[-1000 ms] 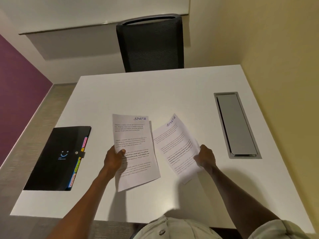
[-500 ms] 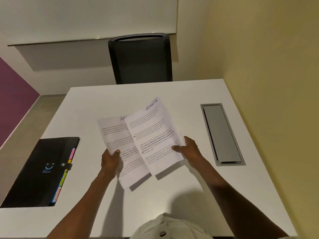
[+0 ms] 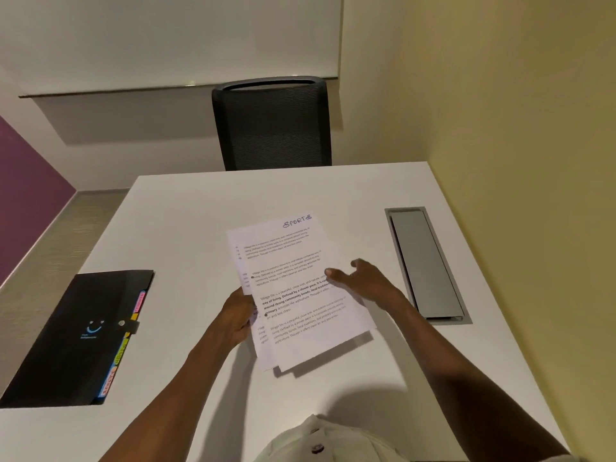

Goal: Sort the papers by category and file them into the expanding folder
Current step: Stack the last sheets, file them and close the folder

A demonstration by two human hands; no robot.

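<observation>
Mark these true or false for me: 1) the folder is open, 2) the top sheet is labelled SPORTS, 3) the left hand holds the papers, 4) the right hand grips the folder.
1) The expanding folder is open: false. It lies closed, its strap fastened, at the table's left edge.
2) The top sheet of the papers is labelled SPORTS: true.
3) The left hand holds the papers: true, at their left edge.
4) The right hand grips the folder: false. It is at the papers' right side with its fingers extended.
</observation>
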